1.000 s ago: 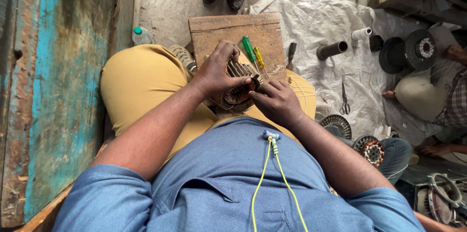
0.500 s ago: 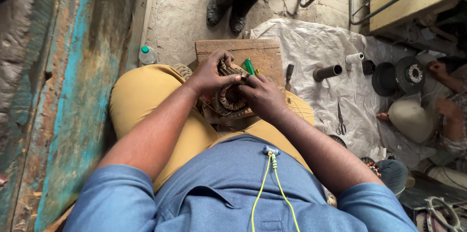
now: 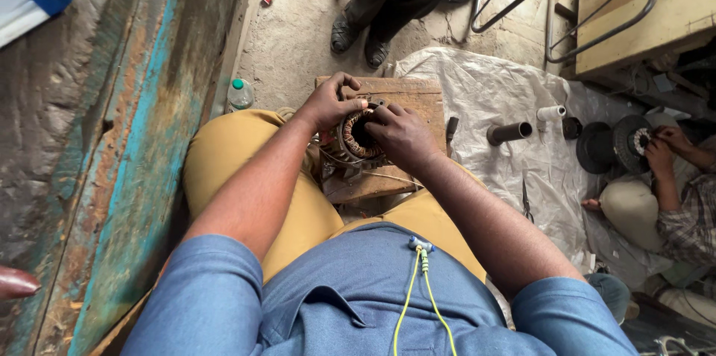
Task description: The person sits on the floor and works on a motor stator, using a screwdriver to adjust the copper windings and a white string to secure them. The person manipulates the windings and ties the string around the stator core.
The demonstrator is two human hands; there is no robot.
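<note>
Hands meet over a round motor coil [image 3: 356, 136] of copper wire that sits on a small wooden table [image 3: 418, 96], just past the knees of a seated person in tan trousers and a blue shirt. Left hand [image 3: 328, 104] curls over the coil's far left rim, fingers bent and gripping it. Right hand [image 3: 403, 134] covers the right side, fingers pressed together at the dark centre hole; whether they pinch a wire cannot be told. Right of the table, a grey plastic sheet [image 3: 507, 87] on the floor carries a dark pipe [image 3: 509, 133]. A small bottle [image 3: 239, 93] stands left of the table. Another person's shoes [image 3: 358, 39] rest beyond the table.
</note>
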